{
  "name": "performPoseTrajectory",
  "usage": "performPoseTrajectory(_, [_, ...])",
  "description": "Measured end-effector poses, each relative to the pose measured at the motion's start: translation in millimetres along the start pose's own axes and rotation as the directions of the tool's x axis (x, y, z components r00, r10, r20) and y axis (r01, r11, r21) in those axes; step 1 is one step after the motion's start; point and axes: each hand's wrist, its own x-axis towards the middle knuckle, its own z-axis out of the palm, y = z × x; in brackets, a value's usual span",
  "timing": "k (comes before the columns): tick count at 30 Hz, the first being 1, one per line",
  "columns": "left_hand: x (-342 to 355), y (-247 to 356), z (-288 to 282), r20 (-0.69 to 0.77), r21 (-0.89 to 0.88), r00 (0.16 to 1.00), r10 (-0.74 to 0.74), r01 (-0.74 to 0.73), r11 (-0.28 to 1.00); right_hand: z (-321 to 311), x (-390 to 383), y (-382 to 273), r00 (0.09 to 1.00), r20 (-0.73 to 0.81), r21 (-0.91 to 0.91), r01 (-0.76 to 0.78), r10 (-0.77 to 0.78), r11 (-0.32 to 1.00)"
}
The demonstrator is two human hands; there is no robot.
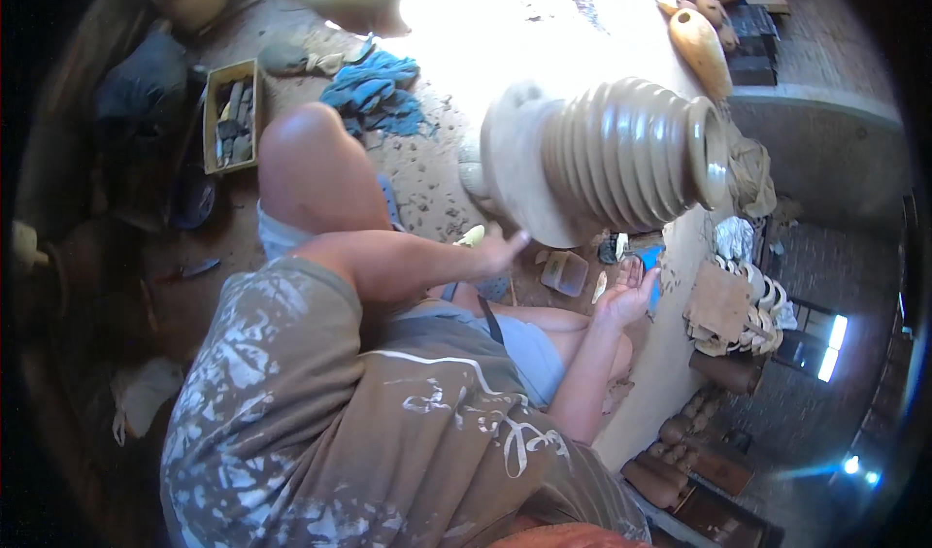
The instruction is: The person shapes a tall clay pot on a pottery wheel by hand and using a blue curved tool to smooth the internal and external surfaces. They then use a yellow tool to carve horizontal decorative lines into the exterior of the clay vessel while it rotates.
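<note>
Vessel of ribbed grey-brown clay [616, 160] stood on the wheel head right of centre in the upper half of the frame, its mouth facing right. The step in hand looked like shaping or turning on the wheel, with the form raised and its rim opened; the next move seemed to call for a steady, light touch, since such wet walls would probably dent easily. Deep, even rings ran round the swelling body, and a wet gloss lay on the ridges. Under it, the wheel head [519, 174] was a thick, matte, pale disc. Blue cloth [379, 92] lay crumpled at upper left of centre, beside a narrow, straight-sided box [210, 126] of dark, chunky pieces. The right hand [626, 298] was turned palm up below the vessel, empty, its fingers loosely curled and slightly apart. The left hand [500, 255] was at the disc's lower edge, forefinger extended; whether it touched, and how the other fingers lay, could not be told. Between the hands sat a small translucent tub [566, 274].
</note>
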Motion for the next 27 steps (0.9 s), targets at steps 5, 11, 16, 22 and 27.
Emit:
performPoseTrajectory(5, [97,89,-75,-0.278,-0.233,0.959,-0.056,-0.011,0.972,1,16,-27,0.987,0.004,-0.163,0.157,-0.158,0.974])
performPoseTrajectory(11, [-15,37,-25,0.146,0.013,0.987,0.061,-0.063,0.998,25,44,-139,0.862,0.214,-0.707,0.461,-0.459,0.536])
performPoseTrajectory(16, [3,38,-36,-0.047,-0.012,0.999,0.023,-0.023,1.0,109,70,-211,0.205,0.948,-0.25,0.953,-0.244,-0.171])
performPoseTrajectory(22, [34,80,-64,0.018,-0.219,0.999,-0.029,0.032,0.975,147,97,-229,0.208,0.954,-0.151,0.956,0.215,-0.253])
performPoseTrajectory(27, [-40,62,-32,0.375,0.168,0.913,-0.161,0.104,0.98,174,91,-234,0.299,0.879,-0.206,0.941,0.371,-0.269])
